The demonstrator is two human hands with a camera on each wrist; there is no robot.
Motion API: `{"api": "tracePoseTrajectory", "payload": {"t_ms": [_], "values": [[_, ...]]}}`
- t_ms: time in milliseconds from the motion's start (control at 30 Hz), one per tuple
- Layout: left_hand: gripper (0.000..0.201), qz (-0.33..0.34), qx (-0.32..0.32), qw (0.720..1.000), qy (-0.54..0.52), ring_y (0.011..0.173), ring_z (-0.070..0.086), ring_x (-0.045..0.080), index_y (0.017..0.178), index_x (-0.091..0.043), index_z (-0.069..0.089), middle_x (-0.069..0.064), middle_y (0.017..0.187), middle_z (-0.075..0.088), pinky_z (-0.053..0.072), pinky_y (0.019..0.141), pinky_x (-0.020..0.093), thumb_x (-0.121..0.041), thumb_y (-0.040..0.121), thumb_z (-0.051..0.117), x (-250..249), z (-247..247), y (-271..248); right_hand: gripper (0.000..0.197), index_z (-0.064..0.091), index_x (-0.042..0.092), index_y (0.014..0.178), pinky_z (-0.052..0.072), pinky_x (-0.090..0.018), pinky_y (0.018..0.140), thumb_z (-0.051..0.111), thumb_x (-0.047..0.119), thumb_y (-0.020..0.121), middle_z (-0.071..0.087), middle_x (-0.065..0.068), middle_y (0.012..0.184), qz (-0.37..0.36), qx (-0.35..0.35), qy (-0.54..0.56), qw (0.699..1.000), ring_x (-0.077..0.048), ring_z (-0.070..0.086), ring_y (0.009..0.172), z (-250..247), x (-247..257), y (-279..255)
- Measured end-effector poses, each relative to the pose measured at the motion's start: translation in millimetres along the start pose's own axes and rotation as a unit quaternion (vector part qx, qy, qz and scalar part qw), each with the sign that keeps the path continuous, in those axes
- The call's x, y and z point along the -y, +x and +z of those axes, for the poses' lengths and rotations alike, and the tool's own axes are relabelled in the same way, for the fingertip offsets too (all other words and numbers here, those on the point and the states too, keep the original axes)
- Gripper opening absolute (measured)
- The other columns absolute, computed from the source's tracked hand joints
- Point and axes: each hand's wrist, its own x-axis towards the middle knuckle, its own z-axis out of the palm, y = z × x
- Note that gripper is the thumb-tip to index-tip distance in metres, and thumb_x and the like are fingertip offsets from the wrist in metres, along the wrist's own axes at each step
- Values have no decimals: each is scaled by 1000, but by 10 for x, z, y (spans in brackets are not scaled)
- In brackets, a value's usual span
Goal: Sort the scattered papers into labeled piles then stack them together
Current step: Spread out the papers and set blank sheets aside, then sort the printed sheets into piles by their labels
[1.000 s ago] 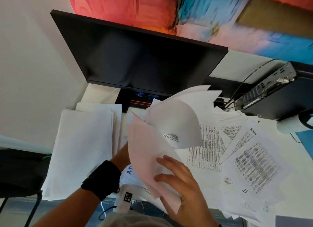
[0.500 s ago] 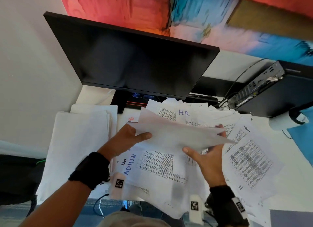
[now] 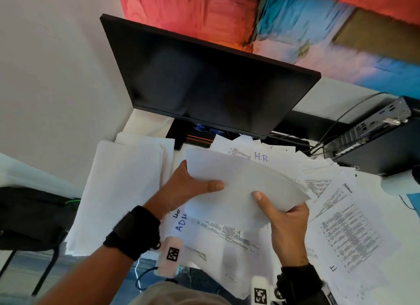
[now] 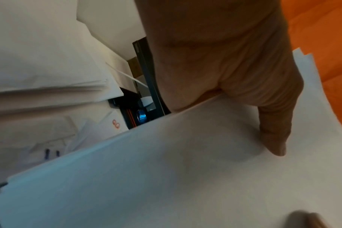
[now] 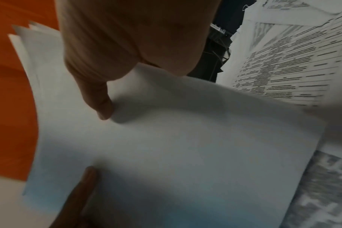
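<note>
I hold a thin, floppy sheaf of blank white paper sheets (image 3: 238, 182) above the littered tabletop (image 3: 386, 184), left hand (image 3: 186, 188) and right hand (image 3: 286, 220) pinching opposite edges, since it looks light, slippery and prone to fanning.

Held sheaf (image 3: 241, 186): thin white paper, matt, smooth, blank side up, bowed between both thumbs; edges fan slightly. Blank stack (image 3: 122, 191) left of the monitor (image 3: 204, 77): same matt white paper, layered edges visible. Printed sheets (image 3: 347, 232) right of the monitor: matt paper, black ink text; some with blue marker lettering. Monitor: black screen, semi-matt with faint sheen, dark plastic frame. Computer case (image 3: 372, 141) right of the monitor: black metal or plastic, cannot tell; perforated rear panel. Wrist straps (image 3: 134, 232): black cloth, soft, matt. Worktop (image 3: 397, 191): white, smooth.
</note>
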Motion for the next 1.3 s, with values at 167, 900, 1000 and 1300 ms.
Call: {"api": "tracePoseTrajectory", "payload": {"t_ms": [167, 900, 1000, 1300], "values": [[36, -36, -14, 995, 92, 89, 75, 0, 103, -28, 68, -15, 90, 79, 58, 75, 17, -9, 80, 89, 176, -133, -117, 36, 75, 8, 110, 63, -23, 73, 88, 1, 77, 82, 2, 98, 80, 48, -74, 993, -17, 79, 93, 46, -228, -132], [60, -190, -378, 836, 351, 103, 68, 41, 138, -7, 49, 21, 115, 69, 53, 88, 45, -13, 84, 75, 1326, -2430, -843, 73, 40, 21, 155, 28, -22, 115, 77, 35, 94, 27, -1, 160, 76, 374, -493, 782, -21, 28, 152, 206, -1487, -177], [76, -146, -417, 808, 390, 112, 59, 46, 141, -3, 43, 26, 123, 59, 47, 96, 51, -6, 77, 82, 1359, -2270, -881, 87, 23, 32, 165, 18, -35, 129, 74, 42, 95, -4, 13, 173, 78, 409, -496, 762, -13, 1, 160, 96, -1593, -309], [42, 1, -142, 856, 497, 105, 59, 28, 118, -19, 62, 3, 120, 56, 55, 91, 50, -16, 82, 83, 1138, -1062, -385, 27, 69, 34, 126, 51, -39, 111, 72, 37, 99, 68, 19, 131, 98, 312, -322, 889, 0, 62, 123, 22, -1400, -364]]}}
